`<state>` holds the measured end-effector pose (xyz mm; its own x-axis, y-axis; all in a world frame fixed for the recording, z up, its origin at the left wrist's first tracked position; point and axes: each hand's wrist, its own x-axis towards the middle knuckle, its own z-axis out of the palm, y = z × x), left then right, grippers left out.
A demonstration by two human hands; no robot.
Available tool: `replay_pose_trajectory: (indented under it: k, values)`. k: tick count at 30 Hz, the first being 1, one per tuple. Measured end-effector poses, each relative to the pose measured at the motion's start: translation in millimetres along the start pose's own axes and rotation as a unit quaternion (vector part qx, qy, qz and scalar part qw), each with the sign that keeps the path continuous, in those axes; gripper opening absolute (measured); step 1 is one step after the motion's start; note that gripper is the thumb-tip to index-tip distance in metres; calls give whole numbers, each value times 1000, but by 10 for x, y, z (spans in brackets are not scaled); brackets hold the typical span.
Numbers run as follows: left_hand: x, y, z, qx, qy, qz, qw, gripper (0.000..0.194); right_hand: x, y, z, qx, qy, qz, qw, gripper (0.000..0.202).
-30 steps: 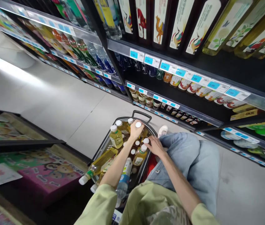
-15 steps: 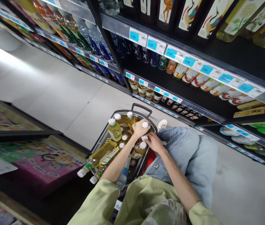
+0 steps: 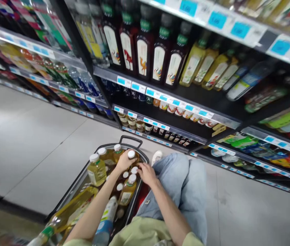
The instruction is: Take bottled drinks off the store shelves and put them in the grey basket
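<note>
My left hand [image 3: 125, 162] is wrapped round the upper part of a white-capped bottle [image 3: 131, 154] in the far end of a shopping basket [image 3: 74, 182]. Close by, my right hand [image 3: 147, 173] has its fingers curled at another bottle's white cap [image 3: 134, 170]; how far they wrap round it is partly hidden. Several bottles stand upright in the basket, among them a yellow-green drink bottle [image 3: 96, 171] and an amber drink bottle [image 3: 128, 191]. Under my left forearm lie a long yellow bottle [image 3: 75, 206] and a clear bottle with a blue label [image 3: 105, 222].
Ahead, shelves hold dark bottles [image 3: 143, 51], yellow bottles [image 3: 193, 63] and small jars [image 3: 132, 123] behind price strips [image 3: 160, 95]. The basket's black handle [image 3: 132, 139] points towards them. My bent knee in jeans [image 3: 173, 174] is beside the basket. Tiled floor [image 3: 37, 143] stretches left.
The view has tilted up and shifted, so more shelf shows and the basket sits lower and further left. Both hands stay at the same white-capped bottles.
</note>
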<state>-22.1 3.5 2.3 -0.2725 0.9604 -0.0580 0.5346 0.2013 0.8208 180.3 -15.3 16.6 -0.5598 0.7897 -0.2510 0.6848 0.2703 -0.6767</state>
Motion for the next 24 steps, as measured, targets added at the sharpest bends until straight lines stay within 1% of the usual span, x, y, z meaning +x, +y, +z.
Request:
replay_pose_trajectory:
  k: [4, 6, 7, 9, 11, 13, 14, 16, 18, 20, 22, 24]
  values:
    - [-76, -14, -45, 24, 35, 26, 999, 60, -109, 17, -91, 33, 24, -6, 999, 47]
    - [-159, 11, -61, 45, 62, 38, 996, 65, -203, -4, -145, 47, 40, -5, 998, 46]
    - [-214, 41, -71, 58, 86, 44, 994, 67, -261, -19, -172, 57, 51, -7, 997, 44]
    - [-330, 160, -99, 91, 151, 67, 982, 65, -403, -48, -219, 106, 91, -23, 990, 38]
    - [-411, 386, -147, 119, 196, 117, 966, 57, -567, -53, -251, 190, 145, -41, 970, 31]
    - [-402, 729, -215, 130, 199, 187, 953, 47, -727, -24, -262, 282, 185, -46, 940, 21]
    - [-353, 940, -252, 131, 190, 225, 947, 43, -794, -1, -260, 320, 192, -44, 927, 18]
    - [-165, 1414, -324, 129, 171, 294, 932, 38, -883, 51, -247, 394, 190, -32, 899, 23]
    - [124, 1929, -384, 135, 146, 360, 911, 35, -908, 86, -235, 465, 183, -20, 866, 34]
    - [480, 2456, -429, 159, 113, 422, 885, 34, -888, 95, -235, 522, 177, -11, 834, 43]
    - [863, 2980, -461, 205, 86, 458, 861, 38, -854, 89, -244, 560, 180, -8, 809, 50]
    - [1240, 3491, -483, 258, 75, 474, 838, 44, -825, 85, -245, 586, 188, -6, 789, 54]
